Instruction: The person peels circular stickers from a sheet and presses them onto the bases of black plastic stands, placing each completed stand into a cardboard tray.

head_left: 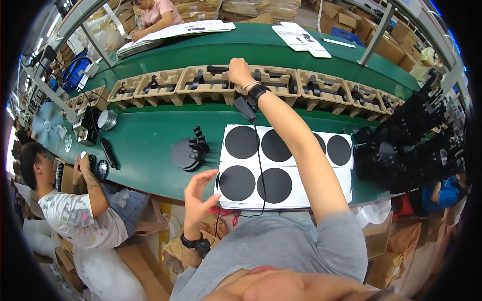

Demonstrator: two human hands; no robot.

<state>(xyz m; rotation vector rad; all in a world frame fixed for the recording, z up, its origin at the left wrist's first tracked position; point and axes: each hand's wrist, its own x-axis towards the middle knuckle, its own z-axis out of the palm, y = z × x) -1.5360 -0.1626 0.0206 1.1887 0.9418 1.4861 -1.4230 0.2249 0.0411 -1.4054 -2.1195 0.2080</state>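
My right hand (240,71) reaches across the bench to a row of brown moulded pulp trays. Its fingers are closed around the end of a black bar-shaped part (218,68) at the back of one tray (201,91); the fingertips are hidden. Nearer to me, my left hand (199,196) is empty, with thumb and fingers spread beside a white sheet (286,204) bearing large black discs (237,183). A black device (245,108) on a cable hangs by my right wrist. Left of the sheet stand a few black clip-like parts (199,142) next to black round pieces (183,154).
More trays (321,95) with black parts run along the green bench (140,145). Dark parts pile up at the right (396,145). A co-worker (83,200) sits at the left; another person (156,17) works beyond the bench. A metal post (376,32) rises at the far right.
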